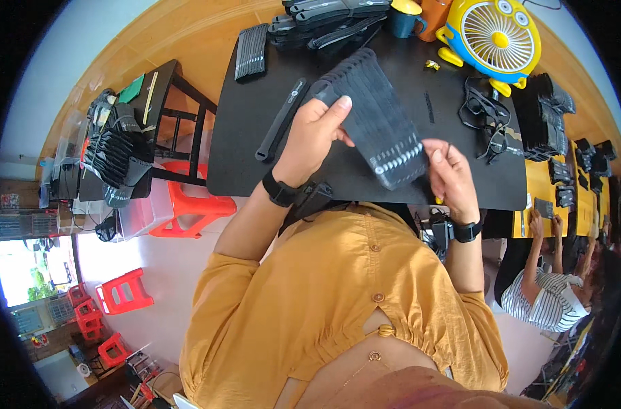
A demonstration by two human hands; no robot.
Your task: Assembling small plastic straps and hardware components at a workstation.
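A fanned stack of long flat black straps (377, 112) with rounded ends and pale marks across the lower end is held up over the table. My left hand (317, 133) grips its left side, thumb on top and fingers underneath. At the lower right corner of the stack, my right hand (451, 174) is closed, with curled fingers and the fingertips at the strap edges. One loose strap (281, 119) lies on the black table (239, 136), left of my left hand.
Strap bundles (337, 15) and a smaller stack (252, 52) sit at the table's back. A mug (404, 22), a yellow fan (499, 39) and tangled black straps (486, 112) occupy the right. Red stools (187, 204) stand left; a person in stripes (545, 300) works at right.
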